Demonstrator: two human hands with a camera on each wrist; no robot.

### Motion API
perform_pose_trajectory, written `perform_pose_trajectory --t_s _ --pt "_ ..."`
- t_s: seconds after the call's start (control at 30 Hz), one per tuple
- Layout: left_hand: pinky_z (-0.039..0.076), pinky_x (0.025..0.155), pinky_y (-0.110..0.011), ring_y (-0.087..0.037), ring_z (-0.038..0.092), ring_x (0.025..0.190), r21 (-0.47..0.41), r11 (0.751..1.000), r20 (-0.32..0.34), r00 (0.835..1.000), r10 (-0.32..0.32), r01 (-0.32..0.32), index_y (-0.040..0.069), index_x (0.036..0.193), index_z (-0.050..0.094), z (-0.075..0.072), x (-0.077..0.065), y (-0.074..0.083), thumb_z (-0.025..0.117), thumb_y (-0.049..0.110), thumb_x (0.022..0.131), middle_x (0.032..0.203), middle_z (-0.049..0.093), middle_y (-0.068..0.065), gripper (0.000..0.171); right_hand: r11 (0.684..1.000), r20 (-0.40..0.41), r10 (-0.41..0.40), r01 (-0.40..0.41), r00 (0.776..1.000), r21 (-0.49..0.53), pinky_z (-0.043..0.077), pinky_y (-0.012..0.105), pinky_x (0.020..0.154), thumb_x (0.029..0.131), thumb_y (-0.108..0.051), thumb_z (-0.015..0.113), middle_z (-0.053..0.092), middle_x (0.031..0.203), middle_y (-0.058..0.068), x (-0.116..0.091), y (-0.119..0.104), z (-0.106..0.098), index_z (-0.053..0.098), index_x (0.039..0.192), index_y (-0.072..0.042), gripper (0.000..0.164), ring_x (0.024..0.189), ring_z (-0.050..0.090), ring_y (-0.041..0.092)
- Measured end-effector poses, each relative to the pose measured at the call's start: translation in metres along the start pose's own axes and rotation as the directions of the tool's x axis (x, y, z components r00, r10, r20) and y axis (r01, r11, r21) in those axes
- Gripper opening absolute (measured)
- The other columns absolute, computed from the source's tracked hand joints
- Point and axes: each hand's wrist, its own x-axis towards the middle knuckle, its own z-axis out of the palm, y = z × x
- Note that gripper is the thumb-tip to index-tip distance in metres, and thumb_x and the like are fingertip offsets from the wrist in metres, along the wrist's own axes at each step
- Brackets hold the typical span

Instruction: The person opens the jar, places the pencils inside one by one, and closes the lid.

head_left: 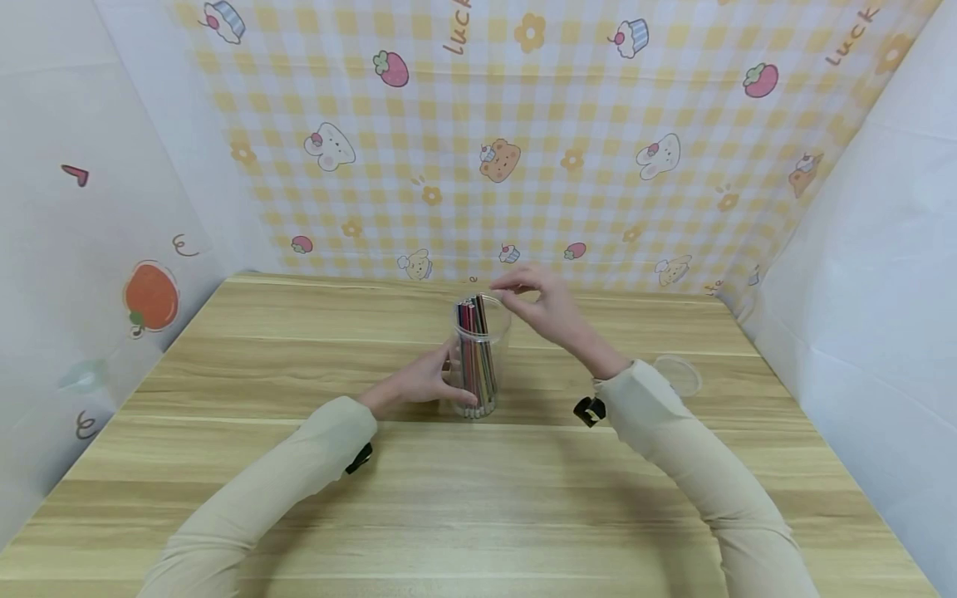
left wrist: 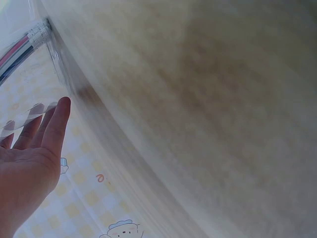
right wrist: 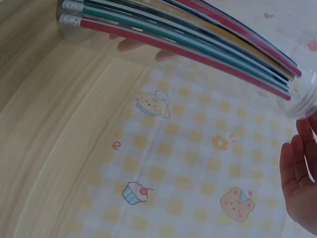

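Note:
A clear cylindrical jar (head_left: 503, 353) stands upright near the table's middle, its mouth uncovered. Several coloured pencils (head_left: 469, 317) lean inside toward its left side; the right wrist view shows white ends on the pencils (right wrist: 198, 47) at the jar's base. My left hand (head_left: 428, 378) holds the jar low down, thumb in front and fingers round the far side. In the left wrist view that hand (left wrist: 37, 153) shows through the clear wall. At the rim's right edge, my right hand (head_left: 549, 307) has its fingertips by the mouth, with no pencil visible between them.
A clear round lid (head_left: 679, 375) lies on the wooden table (head_left: 478, 515), right of the jar and beyond the right sleeve. A yellow checked cloth (head_left: 449, 166) hangs behind the table, and white sheets (head_left: 882, 274) hang at the sides.

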Motion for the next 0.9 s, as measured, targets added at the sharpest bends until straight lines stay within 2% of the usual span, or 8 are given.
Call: perform_pose_trajectory --t_s 0.23,0.37,0.53,0.6,0.8,0.9 --pt "0.034 0.094 -0.041 -0.027 0.039 0.116 0.036 0.999 0.002 1.000 -0.006 0.006 0.026 0.142 -0.002 0.000 -0.001 0.000 0.077 0.030 0.066 0.134 0.035 -0.012 0.110 0.990 -0.123 0.120 -0.110 0.985 0.088 0.047 0.035 0.075 0.082 0.007 0.057 0.060 0.095 0.021 -0.009 -0.016 -0.026 0.061 0.093 0.011 0.013 0.083 0.055 0.019" --pt "0.034 0.094 -0.040 -0.026 0.039 0.116 0.047 0.999 -0.006 1.000 -0.010 0.010 0.027 0.142 -0.001 0.000 -0.001 0.000 0.077 0.032 0.066 0.134 0.036 -0.011 0.109 0.969 -0.151 0.235 -0.218 0.960 0.116 0.047 0.028 0.074 0.084 0.004 0.055 0.058 0.096 0.025 -0.020 -0.013 -0.043 0.058 0.098 0.014 0.017 0.081 0.055 0.012" --pt "0.035 0.094 -0.039 -0.024 0.040 0.115 0.056 0.998 -0.014 1.000 -0.018 0.019 0.028 0.142 -0.001 0.000 -0.002 0.001 0.077 0.033 0.066 0.132 0.037 -0.010 0.109 0.938 -0.180 0.337 -0.313 0.924 0.148 0.046 0.019 0.071 0.086 -0.004 0.055 0.058 0.096 0.017 -0.039 0.002 -0.063 0.056 0.101 0.014 0.023 0.079 0.056 0.008" --pt "0.035 0.094 -0.038 -0.023 0.041 0.114 0.059 0.998 -0.017 1.000 -0.023 0.024 0.029 0.142 -0.001 0.000 -0.002 0.001 0.077 0.033 0.066 0.131 0.039 -0.010 0.109 0.936 -0.198 0.348 -0.328 0.916 0.126 0.046 0.018 0.071 0.086 -0.006 0.055 0.058 0.096 0.013 -0.047 0.008 -0.069 0.057 0.101 0.013 0.023 0.079 0.056 0.007" --pt "0.036 0.093 -0.039 -0.022 0.042 0.112 0.072 0.997 -0.020 0.999 -0.026 0.027 0.030 0.141 -0.002 0.000 -0.002 0.002 0.077 0.033 0.066 0.128 0.042 -0.010 0.109 0.935 -0.245 0.353 -0.346 0.903 0.072 0.045 0.015 0.071 0.086 -0.003 0.055 0.059 0.097 0.012 -0.071 0.026 -0.085 0.058 0.099 0.012 0.020 0.082 0.053 0.005" --pt "0.036 0.093 -0.038 -0.022 0.042 0.112 0.074 0.997 -0.017 1.000 -0.026 0.027 0.030 0.141 -0.002 0.000 -0.002 0.002 0.077 0.033 0.066 0.129 0.041 -0.010 0.109 0.916 -0.267 0.399 -0.397 0.877 0.064 0.044 0.014 0.070 0.086 -0.008 0.057 0.060 0.095 0.003 -0.089 0.046 -0.095 0.060 0.100 0.009 0.022 0.082 0.053 0.005"
